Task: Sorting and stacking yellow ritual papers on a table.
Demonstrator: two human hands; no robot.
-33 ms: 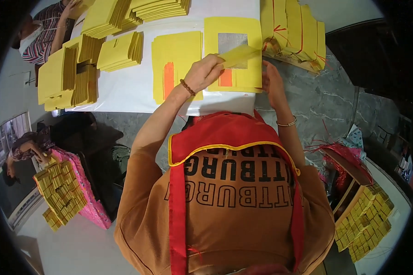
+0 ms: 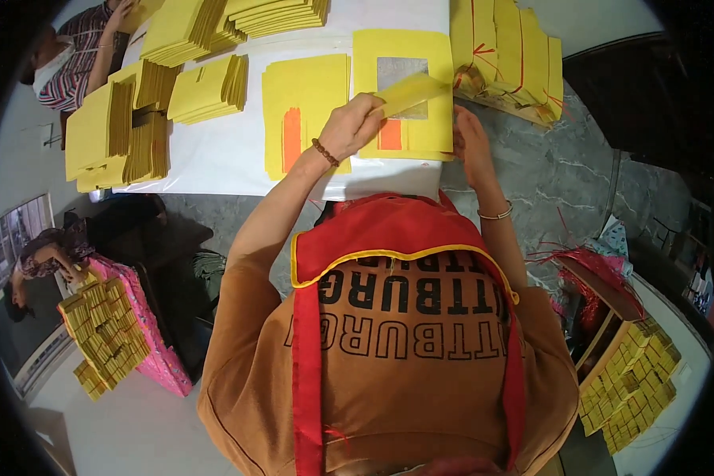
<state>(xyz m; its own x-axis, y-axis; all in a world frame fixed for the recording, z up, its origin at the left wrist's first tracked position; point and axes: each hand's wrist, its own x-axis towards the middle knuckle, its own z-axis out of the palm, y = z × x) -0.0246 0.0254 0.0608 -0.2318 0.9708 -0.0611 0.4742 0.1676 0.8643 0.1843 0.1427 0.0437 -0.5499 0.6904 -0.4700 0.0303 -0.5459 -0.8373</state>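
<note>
My left hand (image 2: 351, 127) is closed, its thumb and fingers pinching one end of a folded strip of yellow paper (image 2: 412, 94). The strip slants up to the right over a stack of yellow paper sheets (image 2: 440, 55). On that stack's top sheet are a silver square (image 2: 401, 67) and an orange patch (image 2: 390, 135). My right hand (image 2: 471, 144) is by the stack's right edge at the table side, fingers loosely curved and partly hidden, seemingly holding nothing. A second yellow stack (image 2: 317, 83) with an orange band (image 2: 292, 131) lies partly beneath my left wrist.
Folded yellow paper piles (image 2: 206, 87) stand on the white-covered table (image 2: 254, 159) at left and back. Red-tied yellow bundles (image 2: 523, 55) stand beyond its right edge. A person in a striped top (image 2: 67, 71) is at far left; another (image 2: 51, 250) stands by yellow bundles (image 2: 107, 329).
</note>
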